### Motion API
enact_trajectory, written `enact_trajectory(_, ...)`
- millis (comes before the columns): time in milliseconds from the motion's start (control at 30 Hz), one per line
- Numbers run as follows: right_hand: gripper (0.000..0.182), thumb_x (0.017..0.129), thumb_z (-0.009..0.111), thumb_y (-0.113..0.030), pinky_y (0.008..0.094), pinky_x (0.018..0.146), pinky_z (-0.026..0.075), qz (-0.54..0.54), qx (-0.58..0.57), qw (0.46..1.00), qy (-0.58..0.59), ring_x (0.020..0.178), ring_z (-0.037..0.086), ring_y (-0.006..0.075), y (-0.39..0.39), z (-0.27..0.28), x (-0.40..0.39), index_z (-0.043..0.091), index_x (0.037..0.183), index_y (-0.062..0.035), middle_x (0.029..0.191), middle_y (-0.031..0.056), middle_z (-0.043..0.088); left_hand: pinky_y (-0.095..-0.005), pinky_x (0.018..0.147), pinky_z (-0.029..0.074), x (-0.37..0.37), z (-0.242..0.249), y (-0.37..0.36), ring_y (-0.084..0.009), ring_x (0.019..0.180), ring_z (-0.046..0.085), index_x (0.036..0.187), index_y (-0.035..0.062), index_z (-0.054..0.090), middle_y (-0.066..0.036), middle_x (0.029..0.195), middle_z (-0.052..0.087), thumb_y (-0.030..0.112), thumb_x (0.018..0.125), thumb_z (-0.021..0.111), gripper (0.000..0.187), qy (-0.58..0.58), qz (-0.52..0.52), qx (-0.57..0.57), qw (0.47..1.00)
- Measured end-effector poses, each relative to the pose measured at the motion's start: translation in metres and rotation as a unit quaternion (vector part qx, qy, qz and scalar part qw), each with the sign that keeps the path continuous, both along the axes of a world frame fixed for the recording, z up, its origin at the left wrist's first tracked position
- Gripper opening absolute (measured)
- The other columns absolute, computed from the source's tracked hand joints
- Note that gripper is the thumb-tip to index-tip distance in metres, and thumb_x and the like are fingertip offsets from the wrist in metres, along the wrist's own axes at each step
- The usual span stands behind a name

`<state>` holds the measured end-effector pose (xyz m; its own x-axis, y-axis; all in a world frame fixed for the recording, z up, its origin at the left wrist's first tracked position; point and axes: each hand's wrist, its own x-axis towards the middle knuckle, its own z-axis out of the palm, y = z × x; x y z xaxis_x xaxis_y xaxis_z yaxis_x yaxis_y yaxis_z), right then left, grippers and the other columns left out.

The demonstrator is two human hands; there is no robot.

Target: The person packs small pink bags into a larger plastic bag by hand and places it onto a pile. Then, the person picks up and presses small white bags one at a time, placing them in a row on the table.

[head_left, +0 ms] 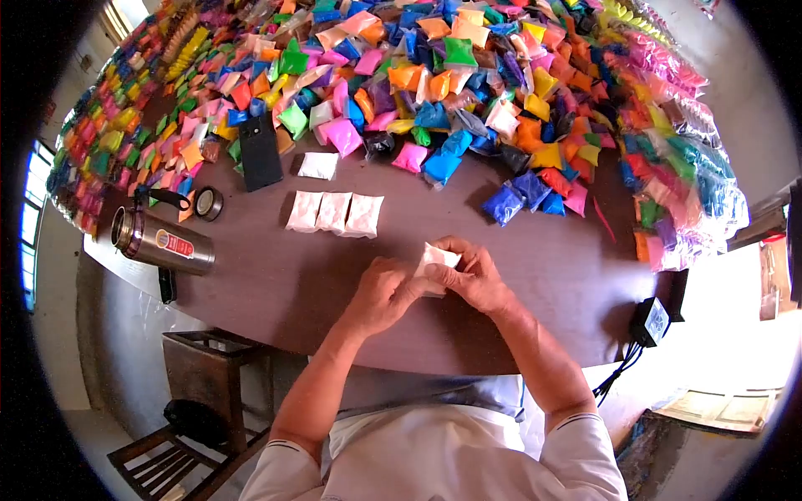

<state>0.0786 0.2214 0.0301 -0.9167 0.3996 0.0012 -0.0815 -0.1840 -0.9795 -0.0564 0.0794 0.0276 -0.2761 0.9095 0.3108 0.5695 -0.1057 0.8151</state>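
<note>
Near the front of the brown table (251, 275), my right hand (476, 275) pinches a small white packet (440, 255), its thumb across the front. My left hand (387, 292) is closed at the packet's lower left side, thumb and fingers pressed on it. The packet's lower part is partly hidden by my fingers. Beyond my left hand, three whitish packets lie side by side in a row: a left one (303, 210), a middle one (333, 212) and a right one (362, 215). Another white packet (318, 165) lies farther back.
A large heap of colourful packets (434, 108) covers the back. A steel flask (171, 245) lies on its side at left, near its lid (208, 203) and a black phone-like object (260, 152). A black box with cables (649, 321) sits at the right edge; a wooden chair (205, 376) stands lower left.
</note>
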Motion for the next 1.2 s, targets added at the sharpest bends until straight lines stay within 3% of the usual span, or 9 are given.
enact_trajectory(267,0.02,0.093,0.067,-0.013,0.0226,0.067,0.05,0.019,0.001,1.0,-0.018,0.077,0.06,0.0064,0.006,-0.01,0.004,0.064,0.106,0.0005,0.088,0.0009,0.067,-0.0413,0.073,0.044,0.006,0.004,0.002,-0.0331,0.078,0.063,0.093,0.0097,0.068,-0.01,0.079,0.066,0.034,0.096,0.056,0.027,0.072,0.005,0.009,0.997)
enact_trajectory(433,0.02,0.094,0.066,-0.014,0.0224,0.065,0.049,-0.011,-0.099,0.995,0.009,0.075,0.059,0.0062,0.009,-0.002,0.0,0.065,0.107,0.0006,0.088,0.0009,0.067,-0.041,0.075,0.043,0.001,-0.002,-0.005,-0.0332,0.082,0.062,0.093,0.007,0.066,-0.011,0.086,0.066,0.037,0.098,0.052,0.034,-0.004,0.021,-0.062,0.998)
enact_trajectory(567,0.021,0.096,0.064,-0.017,0.0227,0.065,0.048,0.041,-0.005,0.998,-0.048,0.076,0.059,0.0066,0.01,0.004,0.002,0.064,0.108,-0.0005,0.086,0.001,0.066,-0.0421,0.075,0.043,0.001,-0.005,-0.004,-0.0346,0.081,0.062,0.093,0.0046,0.065,-0.013,0.087,0.066,0.038,0.099,0.051,0.036,-0.003,0.02,-0.06,0.998)
enact_trajectory(667,0.022,0.096,0.064,-0.014,0.0225,0.064,0.048,0.045,-0.019,0.999,-0.02,0.076,0.059,0.0056,0.009,-0.003,0.003,0.065,0.112,0.001,0.086,0.001,0.067,-0.0382,0.078,0.042,0.003,-0.004,-0.002,-0.0251,0.078,0.056,0.085,0.0048,0.065,-0.007,0.075,0.062,0.049,0.1,0.047,0.05,0.026,0.023,-0.034,0.999)
enact_trajectory(733,0.023,0.096,0.064,-0.015,0.0225,0.064,0.048,0.048,-0.023,0.998,-0.015,0.076,0.059,0.0052,0.008,-0.007,0.003,0.065,0.112,0.0013,0.086,0.0005,0.067,-0.0437,0.077,0.045,0.003,0.002,-0.001,-0.0364,0.085,0.062,0.097,0.0035,0.065,-0.016,0.088,0.066,0.038,0.098,0.053,0.036,0.04,0.009,-0.026,0.999)
enact_trajectory(867,0.021,0.095,0.067,-0.02,0.022,0.061,0.045,0.022,-0.021,0.999,-0.018,0.074,0.056,0.005,0.01,-0.001,0.003,0.066,0.104,-0.0003,0.084,-0.001,0.066,-0.0424,0.075,0.046,0.0,-0.007,-0.004,-0.036,0.084,0.063,0.098,0.0038,0.065,-0.016,0.089,0.067,0.038,0.099,0.052,0.036,0.013,0.035,-0.025,0.999)
enact_trajectory(1000,0.02,0.095,0.065,-0.016,0.0232,0.064,0.049,0.094,0.078,0.989,-0.084,0.077,0.058,0.005,0.014,0.005,0.004,0.065,0.107,-0.0001,0.086,-0.0006,0.067,-0.0396,0.076,0.046,0.002,-0.005,-0.004,-0.0294,0.08,0.06,0.094,0.0039,0.065,-0.011,0.081,0.064,0.044,0.1,0.049,0.044,-0.051,0.045,-0.031,0.997)
enact_trajectory(1033,0.02,0.095,0.065,-0.016,0.0232,0.064,0.049,0.095,0.078,0.989,-0.084,0.077,0.058,0.005,0.011,0.01,0.003,0.065,0.107,-0.0001,0.086,-0.0006,0.067,-0.0379,0.078,0.045,0.003,-0.006,-0.005,-0.0236,0.08,0.058,0.089,0.0035,0.065,-0.007,0.075,0.062,0.05,0.1,0.047,0.052,-0.06,0.052,-0.036,0.996)
enact_trajectory(1200,0.015,0.094,0.068,-0.015,0.0235,0.067,0.05,0.046,-0.02,0.999,-0.005,0.079,0.06,0.0064,0.001,0.013,0.001,0.067,0.099,-0.0006,0.085,-0.0001,0.068,-0.0373,0.074,0.046,0.003,-0.007,-0.004,-0.0237,0.075,0.058,0.09,0.0031,0.065,-0.009,0.077,0.063,0.051,0.1,0.047,0.053,-0.048,0.03,-0.047,0.997)
